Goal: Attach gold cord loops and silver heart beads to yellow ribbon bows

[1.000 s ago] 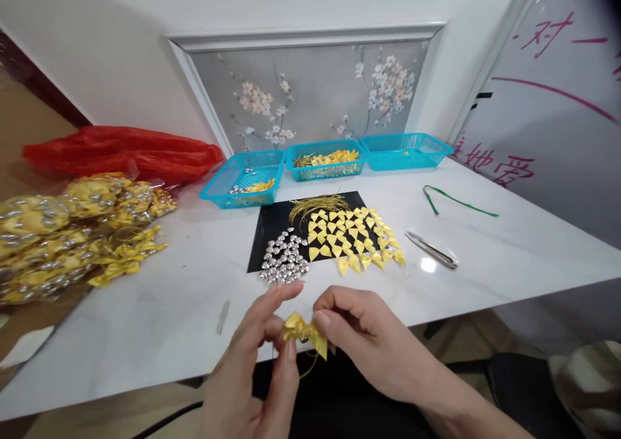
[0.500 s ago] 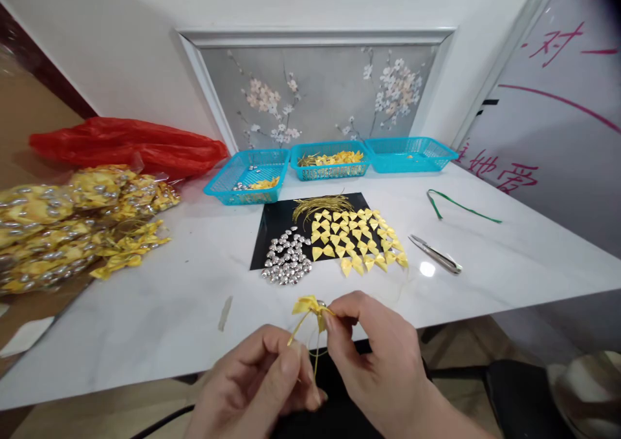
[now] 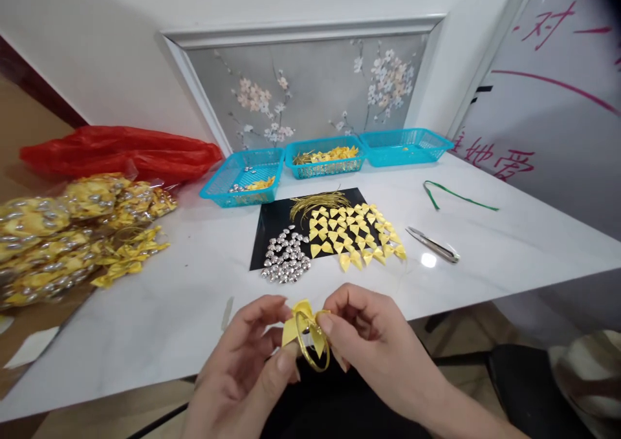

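Note:
A yellow ribbon bow [image 3: 291,331] is held up over the table's front edge, with a loop of gold cord [image 3: 317,365] hanging in front of it. My right hand [image 3: 376,345] pinches the bow's right side and the cord between thumb and forefinger. At the bow's left wing, the curled fingers and thumb of my left hand [image 3: 252,355] close on the ribbon. Just beyond my hands lies a pile of silver beads [image 3: 286,261]. Rows of yellow bows [image 3: 349,232] lie beside it, partly on a black mat [image 3: 264,229], below a bundle of gold cords [image 3: 323,203].
Blue baskets [image 3: 242,196] line the wall, some holding bows and beads. Thread snips [image 3: 434,245] and a green tie [image 3: 460,196] lie to the right. Bagged beaded bows [image 3: 48,238] and a red plastic bag [image 3: 121,151] occupy the left. A black stool [image 3: 524,381] stands below, right.
My left hand has risen from the hanging cord ends to the bow's left wing. The cord now shows as a round loop in front of the bow. The view has shifted slightly.

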A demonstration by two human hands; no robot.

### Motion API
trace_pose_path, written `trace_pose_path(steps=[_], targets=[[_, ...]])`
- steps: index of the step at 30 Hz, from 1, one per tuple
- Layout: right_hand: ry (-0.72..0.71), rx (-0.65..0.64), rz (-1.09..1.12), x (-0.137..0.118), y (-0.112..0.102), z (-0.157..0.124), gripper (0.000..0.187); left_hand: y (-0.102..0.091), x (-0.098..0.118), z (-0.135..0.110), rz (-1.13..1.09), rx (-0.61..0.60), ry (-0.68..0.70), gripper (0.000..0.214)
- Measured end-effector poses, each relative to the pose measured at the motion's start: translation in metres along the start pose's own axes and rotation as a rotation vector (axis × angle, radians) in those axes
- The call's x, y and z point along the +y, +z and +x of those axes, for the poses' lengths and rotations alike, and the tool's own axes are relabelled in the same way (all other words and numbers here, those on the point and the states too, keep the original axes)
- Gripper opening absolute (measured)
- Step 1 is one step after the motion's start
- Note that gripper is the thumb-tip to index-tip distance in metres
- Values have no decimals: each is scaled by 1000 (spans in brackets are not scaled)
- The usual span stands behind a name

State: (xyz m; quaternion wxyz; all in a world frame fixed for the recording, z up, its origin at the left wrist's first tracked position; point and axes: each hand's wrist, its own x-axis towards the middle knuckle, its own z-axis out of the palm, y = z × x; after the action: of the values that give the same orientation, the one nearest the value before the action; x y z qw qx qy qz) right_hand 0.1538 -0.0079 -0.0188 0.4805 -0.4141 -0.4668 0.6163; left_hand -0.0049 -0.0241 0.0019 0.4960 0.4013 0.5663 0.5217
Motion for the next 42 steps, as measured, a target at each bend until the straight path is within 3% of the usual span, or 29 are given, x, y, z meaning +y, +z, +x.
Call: trace_pose_path(steps=[5, 7, 10, 13, 16, 23, 29, 34, 37, 42], targets=[[-94, -57, -91, 5, -1, -5, 14, 10, 7, 1, -11, -101, -74, 30], [-243, -28, -146, 5, -2, -9, 7, 10, 7, 3, -15, -119, -73, 28], [-538, 66, -360, 6, -2, -13, 20, 7, 4, 6, -40, -135, -71, 23], [-702, 133, -555, 7, 0, -14, 20, 2, 1, 7, -5, -126, -61, 23], [-738, 145, -622, 7, 3, -12, 7, -2, -3, 7, 73, -118, -5, 28], [-745, 103, -647, 1, 6, -9, 17, -3, -4, 5, 133, -141, 77, 22], [-904, 190, -747, 2, 5, -6, 20, 3, 2, 3, 75, -231, 4, 23], [-1007, 189, -875, 5, 4, -6, 18, 1, 7, 5, 135, -289, -15, 23], [-952, 153, -823, 3, 4, -8, 19, -4, 10, 8, 157, -318, -44, 24], [-523, -41, -578, -8, -5, -12, 10, -8, 12, 9, 68, -299, -129, 17]])
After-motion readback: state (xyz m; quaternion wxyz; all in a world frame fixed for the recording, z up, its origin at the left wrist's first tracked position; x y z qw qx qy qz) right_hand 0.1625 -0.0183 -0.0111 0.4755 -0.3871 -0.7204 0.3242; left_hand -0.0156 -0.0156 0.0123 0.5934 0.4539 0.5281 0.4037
